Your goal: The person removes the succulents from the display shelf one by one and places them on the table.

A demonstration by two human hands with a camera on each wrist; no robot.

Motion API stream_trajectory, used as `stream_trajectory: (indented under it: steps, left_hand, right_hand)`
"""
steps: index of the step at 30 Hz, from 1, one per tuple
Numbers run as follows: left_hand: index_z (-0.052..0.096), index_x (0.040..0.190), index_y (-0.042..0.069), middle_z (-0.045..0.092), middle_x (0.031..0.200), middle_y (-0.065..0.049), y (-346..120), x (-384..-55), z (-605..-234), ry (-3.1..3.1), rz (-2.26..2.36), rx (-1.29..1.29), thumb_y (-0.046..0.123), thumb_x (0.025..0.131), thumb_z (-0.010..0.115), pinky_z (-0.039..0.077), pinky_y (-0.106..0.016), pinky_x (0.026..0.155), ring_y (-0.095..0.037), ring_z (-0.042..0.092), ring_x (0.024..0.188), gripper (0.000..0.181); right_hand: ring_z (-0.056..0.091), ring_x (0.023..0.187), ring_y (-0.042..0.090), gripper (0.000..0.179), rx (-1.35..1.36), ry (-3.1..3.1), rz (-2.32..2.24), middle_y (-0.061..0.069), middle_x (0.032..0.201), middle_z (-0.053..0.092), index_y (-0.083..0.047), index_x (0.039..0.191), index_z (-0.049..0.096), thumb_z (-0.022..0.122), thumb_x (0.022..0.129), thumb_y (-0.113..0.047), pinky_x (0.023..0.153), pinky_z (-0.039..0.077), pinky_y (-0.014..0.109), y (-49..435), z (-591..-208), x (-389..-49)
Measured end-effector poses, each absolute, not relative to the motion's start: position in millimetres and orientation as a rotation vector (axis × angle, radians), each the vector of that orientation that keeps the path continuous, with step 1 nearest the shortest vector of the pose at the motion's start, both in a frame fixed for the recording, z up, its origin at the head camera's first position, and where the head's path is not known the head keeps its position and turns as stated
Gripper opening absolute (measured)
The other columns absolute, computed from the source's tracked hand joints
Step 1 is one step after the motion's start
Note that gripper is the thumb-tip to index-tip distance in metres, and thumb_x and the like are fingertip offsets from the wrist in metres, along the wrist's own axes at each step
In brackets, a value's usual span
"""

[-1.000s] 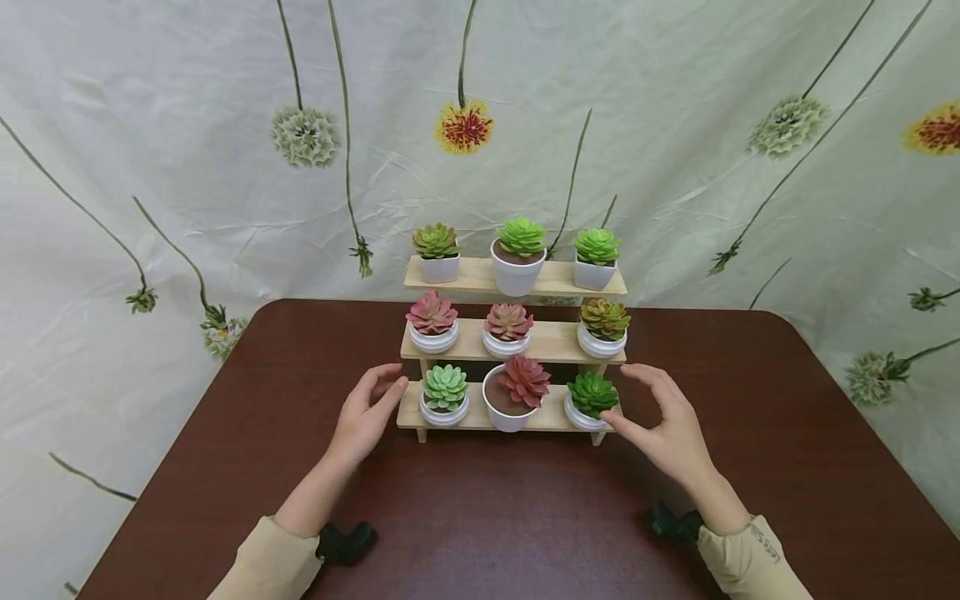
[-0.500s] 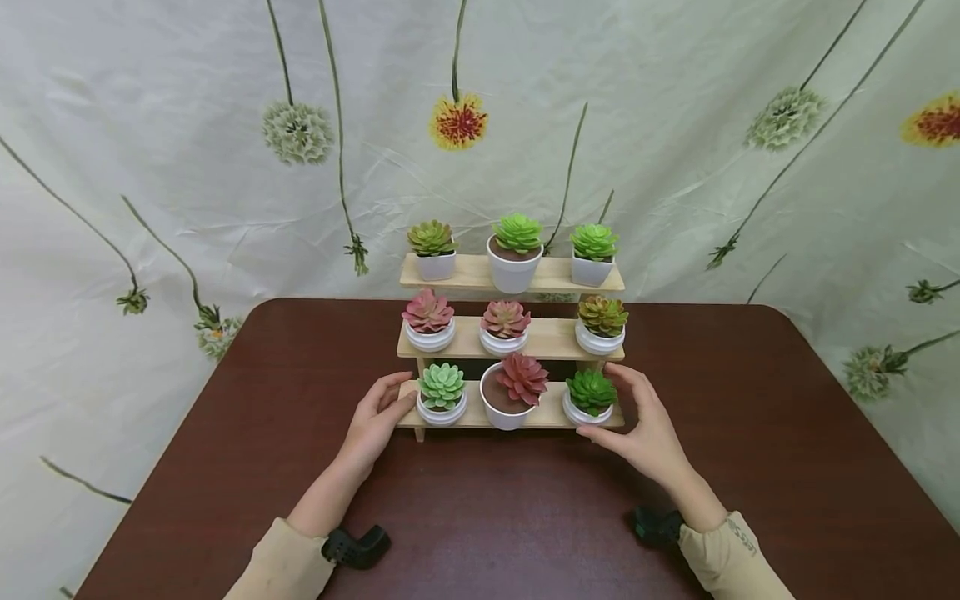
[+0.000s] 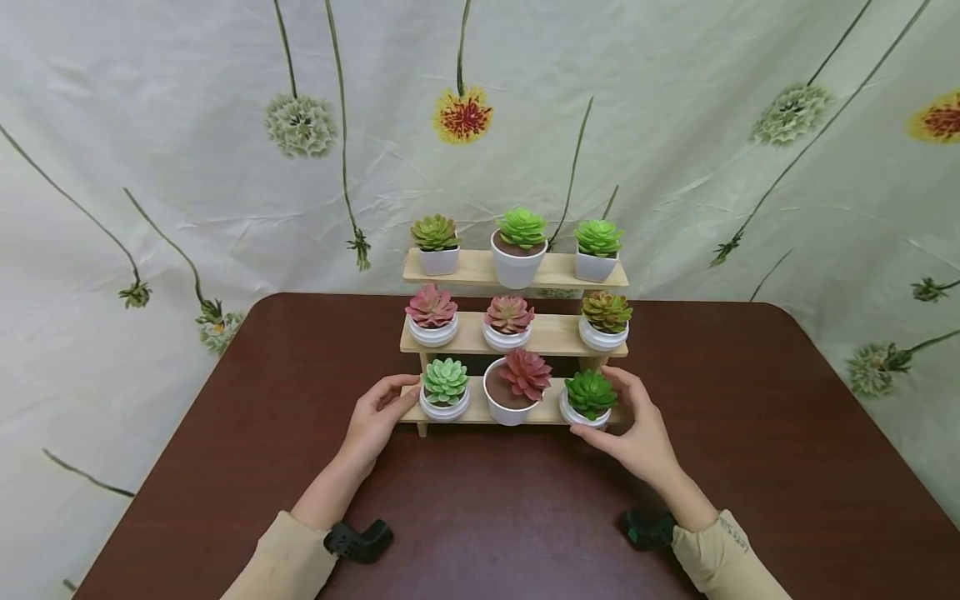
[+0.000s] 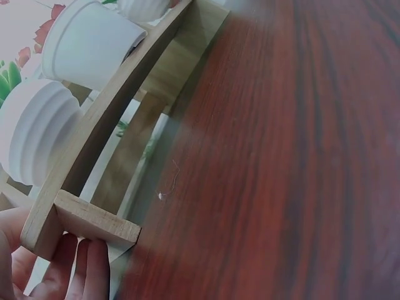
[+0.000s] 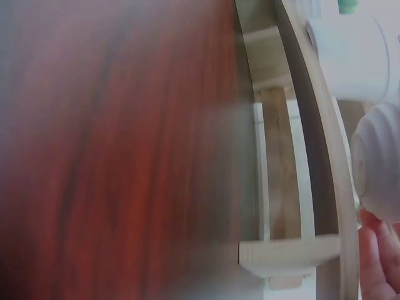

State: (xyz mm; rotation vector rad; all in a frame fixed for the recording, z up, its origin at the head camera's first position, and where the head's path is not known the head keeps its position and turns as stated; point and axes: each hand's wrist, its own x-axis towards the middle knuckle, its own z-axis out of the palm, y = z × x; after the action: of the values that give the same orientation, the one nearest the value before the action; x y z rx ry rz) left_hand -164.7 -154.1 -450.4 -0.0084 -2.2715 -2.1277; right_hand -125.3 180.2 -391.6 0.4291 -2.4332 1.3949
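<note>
Steadying, it would seem, a three-tier wooden plant stand (image 3: 555, 333), the left hand (image 3: 375, 421) grips the bottom shelf (image 3: 552, 407) at eight o'clock from the stand's middle, thumb on top and fingers curled round the end. Beside it, also at eight o'clock, a mint-green potted succulent (image 3: 446, 383) stands just in from that end. At six o'clock, a red succulent (image 3: 527, 373) leans to one side in a tapered white pot (image 3: 507, 412); the gaps on either side probably leave space for fingertips. At four o'clock sits the dark-green potted succulent (image 3: 590, 393), near the shelf's right end. The right hand (image 3: 637, 429) holds it there, thumb in front and fingers behind, spread only as wide as the ribbed white pot (image 5: 381, 162); a low hold presumably spares the leaves. In the right wrist view the pot's underside shows, so it may be slightly raised or tilted. Between two and three o'clock, an olive-brown potted succulent (image 3: 606, 312) on the middle shelf limits upward room. Freer room lies toward six o'clock, over the reddish-brown tabletop (image 3: 495, 508); at twelve, the flower-printed cloth (image 3: 675, 167) bounds the rear.
</note>
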Motion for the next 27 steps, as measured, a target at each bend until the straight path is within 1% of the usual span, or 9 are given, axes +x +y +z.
stream_trajectory:
  steps: [2, 5, 7, 12, 14, 17, 20, 25, 27]
  left_hand:
    - [0.059, 0.109, 0.007, 0.055, 0.111, -0.004, -153.9, -164.8, -450.5, -2.271, -2.126, 0.0, 0.027, 0.082, 0.065, 0.039, -0.022, 0.082, -0.015, 0.049, 0.1, 0.034]
    - [0.059, 0.109, 0.007, 0.055, 0.112, -0.003, -153.4, -164.8, -450.1, -2.278, -2.114, 0.006, 0.028, 0.082, 0.065, 0.037, -0.022, 0.085, -0.014, 0.047, 0.102, 0.035]
    - [0.059, 0.109, 0.007, 0.055, 0.113, -0.003, -152.8, -164.8, -449.4, -2.274, -2.115, 0.003, 0.028, 0.082, 0.065, 0.037, -0.022, 0.086, -0.014, 0.047, 0.102, 0.035]
    - [0.059, 0.11, 0.006, 0.056, 0.111, -0.004, -151.9, -164.6, -448.5, -2.259, -2.124, -0.02, 0.026, 0.083, 0.065, 0.04, -0.022, 0.081, -0.014, 0.051, 0.097, 0.034]
    - [0.059, 0.11, 0.006, 0.057, 0.111, -0.005, -151.8, -164.6, -448.7, -2.255, -2.129, -0.028, 0.026, 0.083, 0.064, 0.042, -0.022, 0.078, -0.013, 0.052, 0.094, 0.034]
    - [0.059, 0.109, 0.006, 0.057, 0.11, -0.005, -151.9, -164.8, -449.0, -2.252, -2.132, -0.029, 0.025, 0.083, 0.064, 0.042, -0.022, 0.078, -0.013, 0.052, 0.094, 0.033]
    - [0.059, 0.109, 0.006, 0.056, 0.112, -0.005, -152.8, -165.0, -449.4, -2.266, -2.12, -0.017, 0.026, 0.083, 0.064, 0.04, -0.022, 0.081, -0.014, 0.05, 0.097, 0.034]
    - [0.059, 0.109, 0.007, 0.054, 0.114, -0.004, -154.6, -164.6, -450.2, -2.284, -2.108, 0.005, 0.028, 0.082, 0.065, 0.036, -0.022, 0.087, -0.014, 0.047, 0.103, 0.035]
    - [0.059, 0.109, 0.007, 0.054, 0.114, -0.004, -154.8, -164.5, -450.2, -2.281, -2.113, 0.009, 0.028, 0.082, 0.065, 0.036, -0.023, 0.087, -0.014, 0.047, 0.103, 0.035]
  right_hand:
    - [0.05, 0.098, 0.012, 0.076, 0.459, -2.415, 1.398, 0.01, 0.118, 0.051, -0.002, 0.123, 0.042, 0.082, 0.059, -0.004, 0.083, 0.038, 0.019, 177.4, -391.0, -122.8]
    - [0.051, 0.095, 0.01, 0.075, 0.532, -2.382, 1.406, 0.011, 0.117, 0.051, 0.001, 0.121, 0.043, 0.082, 0.057, -0.001, 0.078, 0.041, 0.021, 173.7, -389.6, -118.6]
    - [0.051, 0.095, 0.009, 0.074, 0.591, -2.356, 1.433, 0.012, 0.115, 0.051, 0.002, 0.119, 0.042, 0.082, 0.057, 0.001, 0.077, 0.041, 0.022, 171.0, -388.5, -115.6]
    - [0.054, 0.093, 0.009, 0.073, 0.717, -2.319, 1.508, 0.011, 0.107, 0.054, 0.004, 0.116, 0.043, 0.082, 0.055, 0.003, 0.074, 0.043, 0.023, 159.6, -387.9, -106.5]
    - [0.055, 0.091, 0.009, 0.072, 0.752, -2.336, 1.521, 0.009, 0.105, 0.056, 0.003, 0.116, 0.045, 0.083, 0.055, 0.001, 0.071, 0.044, 0.024, 153.9, -388.3, -102.6]
    - [0.056, 0.09, 0.01, 0.069, 0.817, -2.371, 1.532, 0.005, 0.105, 0.058, -0.001, 0.116, 0.048, 0.083, 0.057, -0.004, 0.072, 0.043, 0.026, 145.0, -390.0, -98.1]
    - [0.054, 0.092, 0.011, 0.066, 0.879, -2.386, 1.522, 0.003, 0.107, 0.057, -0.003, 0.116, 0.05, 0.083, 0.059, -0.009, 0.073, 0.043, 0.026, 137.0, -393.0, -96.0]
    - [0.052, 0.097, 0.013, 0.064, 0.942, -2.404, 1.529, 0.006, 0.111, 0.055, -0.003, 0.116, 0.052, 0.083, 0.061, -0.01, 0.078, 0.043, 0.026, 126.5, -398.9, -95.4]
    - [0.052, 0.099, 0.014, 0.063, 0.954, -2.428, 1.532, 0.007, 0.113, 0.055, -0.004, 0.116, 0.052, 0.082, 0.061, -0.01, 0.08, 0.043, 0.027, 123.2, -401.5, -95.5]
